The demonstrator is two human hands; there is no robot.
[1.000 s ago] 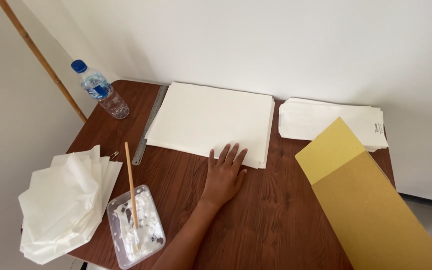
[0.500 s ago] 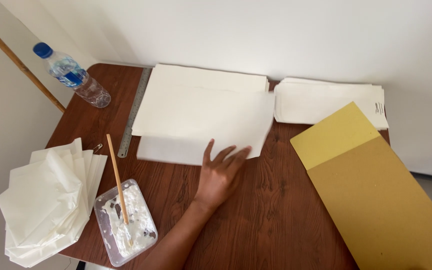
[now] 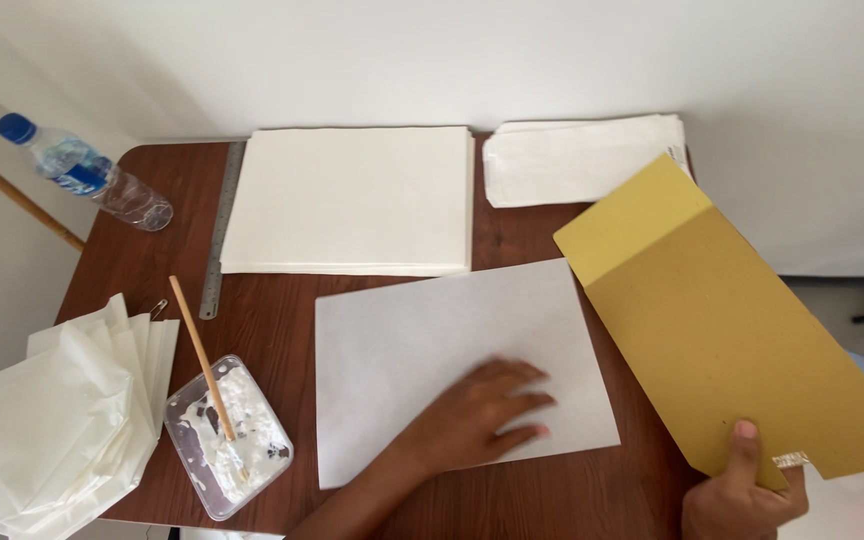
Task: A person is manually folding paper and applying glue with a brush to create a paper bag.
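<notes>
A single white sheet of paper [image 3: 432, 340] lies flat on the brown table [image 3: 152, 290] in front of me. My left hand [image 3: 482, 415] rests palm down on its lower right part, fingers spread. My right hand [image 3: 742, 495] grips the bottom edge of a large yellow-brown cardboard template [image 3: 712, 320], thumb on top. The template is shaped like an unfolded bag and overhangs the table's right side. Behind the sheet sits a thick stack of white paper [image 3: 352, 195].
A pile of white folded bags [image 3: 582, 155] lies at the back right. A metal ruler [image 3: 220, 230] and a plastic water bottle [image 3: 82, 172] are at the back left. Folded white paper pieces [image 3: 62, 420] and a glue tray [image 3: 227, 440] with a stick [image 3: 200, 355] sit front left.
My left hand has pulled one white sheet off the stack toward me and now lies flat on it. The view has shifted, and my right hand now shows holding the template.
</notes>
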